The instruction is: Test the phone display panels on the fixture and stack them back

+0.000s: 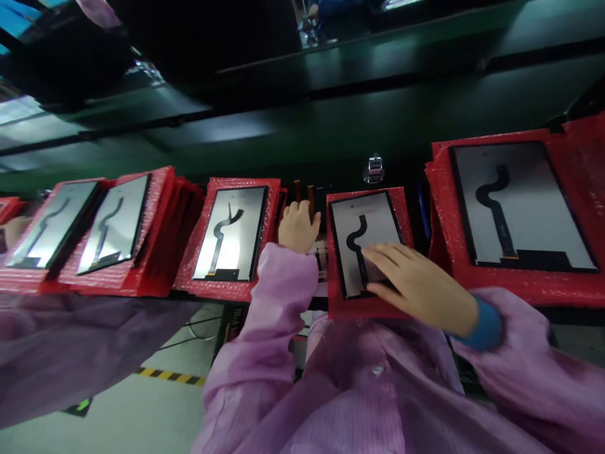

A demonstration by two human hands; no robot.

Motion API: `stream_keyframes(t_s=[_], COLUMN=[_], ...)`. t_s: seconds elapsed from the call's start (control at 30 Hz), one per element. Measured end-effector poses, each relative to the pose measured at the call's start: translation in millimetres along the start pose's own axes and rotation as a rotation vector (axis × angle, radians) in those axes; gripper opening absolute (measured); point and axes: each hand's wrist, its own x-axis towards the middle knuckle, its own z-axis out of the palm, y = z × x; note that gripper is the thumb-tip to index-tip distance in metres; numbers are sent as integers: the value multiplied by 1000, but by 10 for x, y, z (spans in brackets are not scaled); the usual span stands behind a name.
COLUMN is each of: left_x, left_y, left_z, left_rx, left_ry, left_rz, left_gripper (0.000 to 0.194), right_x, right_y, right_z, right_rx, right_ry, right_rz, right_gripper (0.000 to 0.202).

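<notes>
My right hand (pixel 420 291) is open, its fingers stretched over the lower right part of a display panel (pixel 343 249). Whether the fingertips touch the panel I cannot tell. This panel lies back side up on a red bubble-wrap bag (pixel 334 308), with a black S-shaped flex cable (pixel 355 243) on its grey back. To the left, my left hand (pixel 299 228) is closed, fingers curled down beside a second display panel (pixel 231 236). What it holds, if anything, is hidden. Two thin orange-brown strips (pixel 311 195) stick up just beyond its fingers.
A larger panel (pixel 524 208) rests on stacked red bags at the right. More panels on red bags (pixel 158 252) line the left. A metal latch (pixel 375 169) stands behind the middle panel. At the far left is another person's sleeve (pixel 85 353). A dark green ledge (pixel 283 132) runs behind.
</notes>
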Motion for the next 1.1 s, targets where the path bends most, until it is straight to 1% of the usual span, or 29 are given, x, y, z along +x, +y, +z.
stream_keyframes(t_s=[0.03,0.1,0.13,0.2,0.27,0.33,0.4,0.53,0.63,0.7,0.83,1.0,1.1], left_x=[86,183,200,198,190,206,249,353,397,403,373,317,286], left_y=[48,130,154,154,96,0,-106,-266,-307,-295,-221,-164,-157], left_z=[27,80,103,141,174,209,252,358,416,424,382,322,259], left_rx=[71,160,181,181,126,-20,-276,-863,-1123,-1188,-1197,-1242,-1178], left_ry=[-48,-91,-88,-61,-21,10,21,49,114,155,181,124,90], left_rz=[-16,-39,-51,-82,-118,-142,-151,-117,-78,-52,-10,55,163], left_gripper=[35,39,38,38,43,52,56,45,46,46,43,53,52], right_x=[184,506,622,742,733,662,595,565,582,585,587,619,630], right_y=[89,282,372,510,575,573,533,454,447,458,460,417,403], right_z=[41,196,291,466,582,631,633,608,615,628,638,581,555], right_rx=[12,0,-8,-23,-27,-22,-19,-14,25,61,96,96,178], right_ry=[18,81,76,54,39,45,45,32,29,32,40,79,89], right_rz=[7,75,98,108,86,69,72,99,119,129,135,119,124], right_gripper=[50,59,66,82,93,97,95,86,83,81,80,71,65])
